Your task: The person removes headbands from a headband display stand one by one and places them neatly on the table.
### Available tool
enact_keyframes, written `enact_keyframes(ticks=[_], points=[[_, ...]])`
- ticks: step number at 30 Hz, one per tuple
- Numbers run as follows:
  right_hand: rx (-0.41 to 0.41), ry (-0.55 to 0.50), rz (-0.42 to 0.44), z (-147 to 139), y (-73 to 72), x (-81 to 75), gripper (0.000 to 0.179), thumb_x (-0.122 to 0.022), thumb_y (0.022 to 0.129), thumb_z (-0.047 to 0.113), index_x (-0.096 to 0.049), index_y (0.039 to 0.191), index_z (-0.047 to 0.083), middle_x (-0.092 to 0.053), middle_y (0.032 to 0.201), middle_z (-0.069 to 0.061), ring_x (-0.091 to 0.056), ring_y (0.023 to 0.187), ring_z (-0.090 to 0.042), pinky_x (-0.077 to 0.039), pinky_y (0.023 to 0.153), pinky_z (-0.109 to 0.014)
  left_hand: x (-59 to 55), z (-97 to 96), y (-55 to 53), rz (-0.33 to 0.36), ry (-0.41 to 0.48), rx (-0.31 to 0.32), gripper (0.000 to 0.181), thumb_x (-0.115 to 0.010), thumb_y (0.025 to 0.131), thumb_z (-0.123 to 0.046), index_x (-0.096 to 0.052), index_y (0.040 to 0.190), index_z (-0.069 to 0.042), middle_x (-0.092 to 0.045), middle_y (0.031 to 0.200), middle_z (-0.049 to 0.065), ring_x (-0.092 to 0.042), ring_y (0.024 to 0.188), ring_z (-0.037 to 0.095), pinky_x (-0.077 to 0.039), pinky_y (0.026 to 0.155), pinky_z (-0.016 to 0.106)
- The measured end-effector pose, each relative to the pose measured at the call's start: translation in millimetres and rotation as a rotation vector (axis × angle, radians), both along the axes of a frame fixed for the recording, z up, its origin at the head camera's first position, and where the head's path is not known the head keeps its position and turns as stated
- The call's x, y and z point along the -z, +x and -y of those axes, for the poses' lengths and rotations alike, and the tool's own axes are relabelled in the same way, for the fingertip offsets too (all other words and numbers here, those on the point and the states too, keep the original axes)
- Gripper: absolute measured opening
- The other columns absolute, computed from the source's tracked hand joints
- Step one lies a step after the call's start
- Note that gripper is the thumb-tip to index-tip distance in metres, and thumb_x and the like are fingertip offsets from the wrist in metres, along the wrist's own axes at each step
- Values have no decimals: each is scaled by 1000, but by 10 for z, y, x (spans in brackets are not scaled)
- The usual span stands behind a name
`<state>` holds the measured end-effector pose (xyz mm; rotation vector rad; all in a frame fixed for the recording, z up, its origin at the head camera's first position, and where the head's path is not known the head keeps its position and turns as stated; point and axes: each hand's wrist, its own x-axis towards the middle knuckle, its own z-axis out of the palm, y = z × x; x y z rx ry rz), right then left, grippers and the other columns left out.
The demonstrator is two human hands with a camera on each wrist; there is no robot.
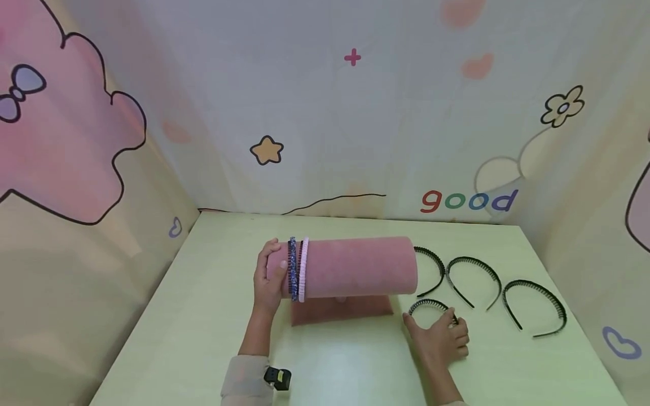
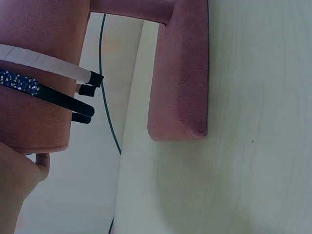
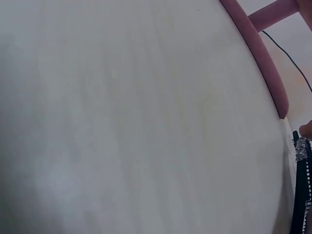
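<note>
Sleeve point(image 1: 242, 376) nearest, left grip point(image 1: 266, 288) clasps pink roll point(image 1: 360, 267); right grip point(image 1: 439, 338) holds headband point(image 1: 429, 303) by its sides.

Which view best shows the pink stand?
Head: the pink stand fits in frame, roll and base together. Left wrist crops to one roll end, post and part of the base; right wrist catches only cropped pieces, upper right.

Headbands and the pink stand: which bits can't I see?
Head view: table headband nearest the pink stand, partly hidden behind it.
Head view: the gripped headband, its ends behind the right hand.
Left wrist: pink stand's far end, past the top edge.
Right wrist: part of that headband, past the right edge.
</note>
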<state>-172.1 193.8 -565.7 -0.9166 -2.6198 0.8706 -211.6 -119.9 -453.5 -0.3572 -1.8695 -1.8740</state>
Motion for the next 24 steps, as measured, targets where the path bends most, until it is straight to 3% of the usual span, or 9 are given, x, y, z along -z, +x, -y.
enact_keyframes(ticks=[7, 14, 24], points=[[-25, 43, 29, -14, 3, 26, 114, -68, 50, 60, -18, 133, 0, -16, 122, -30, -20, 106, -46, -16, 78, -58, 49, 3, -29, 21, -12, -9, 30, -44, 85, -5, -38, 114, 1, -29, 132, 15, -27, 121, 23, -21, 94, 47], [-63, 78, 34, -23, 17, 28, 119, -63, 48, 69, -18, 132, -2, -18, 121, -32, -21, 106, -48, -17, 77, -59, 171, 50, -114, -12, 6, 19, 30, -45, 84, -4, -40, 114, -1, -31, 133, 9, -28, 120, 19, -22, 94, 43], [-119, 40, 66, -47, 52, -20, 117, -60, 53, 69, -15, 133, -3, -16, 123, -33, -17, 108, -49, -16, 77, -59, 70, 14, -45, -16, 4, 12, 30, -44, 85, -5, -38, 114, 2, -29, 132, 16, -28, 119, 23, -23, 94, 45]])
